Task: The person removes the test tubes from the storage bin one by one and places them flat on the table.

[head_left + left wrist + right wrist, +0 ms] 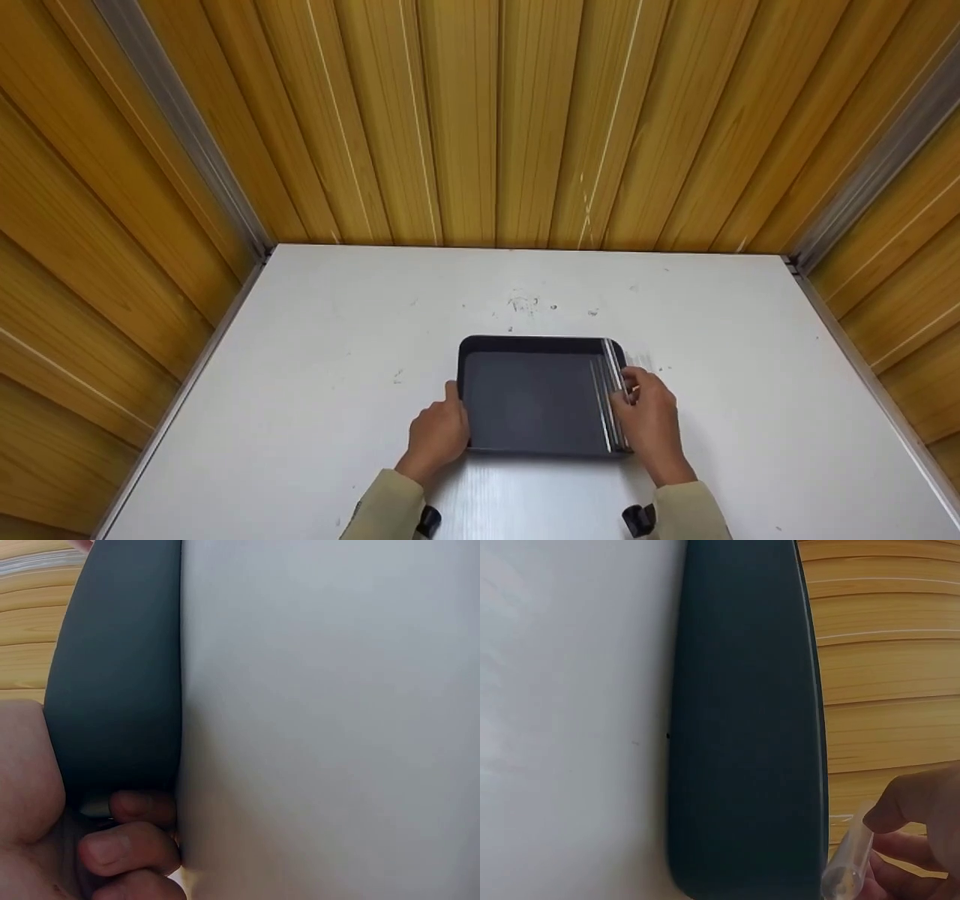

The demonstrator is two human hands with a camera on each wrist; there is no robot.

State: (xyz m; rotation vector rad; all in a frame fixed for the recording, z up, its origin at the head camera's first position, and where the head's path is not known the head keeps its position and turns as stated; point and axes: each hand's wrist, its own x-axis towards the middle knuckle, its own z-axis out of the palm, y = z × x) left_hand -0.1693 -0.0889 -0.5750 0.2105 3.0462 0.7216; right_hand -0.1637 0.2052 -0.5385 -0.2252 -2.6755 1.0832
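At the bottom edge of the head view, 2 beige sleeves are seen, the left sleeve (384,504) at bottom centre-left and the right sleeve (688,511) at bottom centre-right, with 2 small black devices (639,519) at the wrists.

Just above, the left hand (437,431) is set against the left side of a dark tray (525,397), which lies flat in the lower centre of the frame. The tray's wall is gripped by it: in the left wrist view, the fingers (131,847) are shown curled at the wall, lower left. The right hand (651,420) is held at the tray's right side, lower right of centre; a clear tube (849,861) is pinched between its thumb and fingers, as seen at lower right in the right wrist view, near the tray's rim.

Along the right end of the tray, clear rods (602,405) are laid side by side; their count cannot be told.

The tray is borne by a white table (285,390), by which dark marks (523,302) are carried beyond the tray, near the centre. At the top, the table is backed by a wood-patterned wall (495,120), flanked by 2 grey metal posts (184,124) at upper left and upper right.
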